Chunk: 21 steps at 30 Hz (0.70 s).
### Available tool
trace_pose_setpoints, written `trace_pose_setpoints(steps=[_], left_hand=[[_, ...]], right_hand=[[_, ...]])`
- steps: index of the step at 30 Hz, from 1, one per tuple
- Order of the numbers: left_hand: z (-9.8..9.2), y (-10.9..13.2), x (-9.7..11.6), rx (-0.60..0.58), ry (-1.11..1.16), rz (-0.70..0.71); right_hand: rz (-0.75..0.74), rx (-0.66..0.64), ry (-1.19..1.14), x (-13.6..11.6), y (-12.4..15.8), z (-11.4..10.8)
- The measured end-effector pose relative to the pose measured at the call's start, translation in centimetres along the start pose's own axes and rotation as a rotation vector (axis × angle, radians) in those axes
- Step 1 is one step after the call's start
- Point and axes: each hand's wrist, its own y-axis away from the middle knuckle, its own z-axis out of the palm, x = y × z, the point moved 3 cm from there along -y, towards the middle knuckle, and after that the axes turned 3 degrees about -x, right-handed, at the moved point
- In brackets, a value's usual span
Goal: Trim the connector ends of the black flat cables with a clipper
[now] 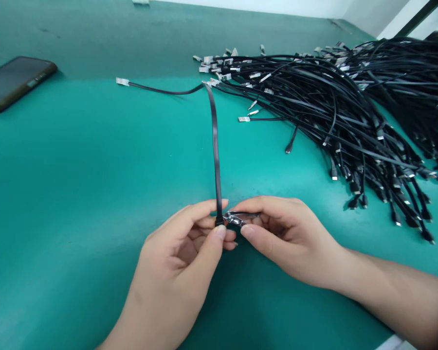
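Head view: the left hand grip pinches a black cable by its near end; the right hand grip clasps a shiny metal piece touching it, above the table.

No readable text anywhere
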Motion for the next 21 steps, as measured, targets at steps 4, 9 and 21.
trace_pose_setpoints(steps=[4, 9, 21], left_hand=[[0.1, -0.1, -0.03, -0.015, 0.012, 0.002], [0.27, -0.11, -0.04, -0.025, 0.0, 0.011], [0.0, -0.01, -0.23, -0.027, -0.021, 0.025]], right_hand=[[-0.01, 0.021, 0.06, -0.23, -0.03, -0.22], [-0.015, 0.019, 0.118, -0.56, -0.17, -0.32], [0.038, -0.019, 0.049, -0.32, -0.39, -0.49]])
